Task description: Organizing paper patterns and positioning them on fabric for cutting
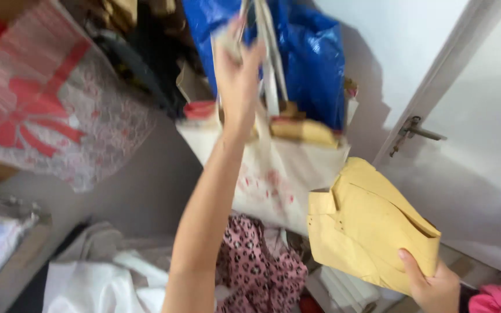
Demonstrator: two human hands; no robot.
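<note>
My left hand (236, 72) is raised high and grips the straps of a cream cloth tote bag (279, 174), lifting it. The bag has faint red marks on its front and holds yellow and red items at its mouth. My right hand (433, 287), at the lower right, holds a folded yellow garment (366, 223) by its lower edge, just right of the bag. Its sleeve is pink.
A blue plastic bag (314, 58) hangs behind the tote. A pink leopard-print cloth (259, 269) and white fabric (94, 287) lie below. A red-and-white lace cloth (59, 116) drapes at the left. A white door with a metal handle (416, 130) stands at the right.
</note>
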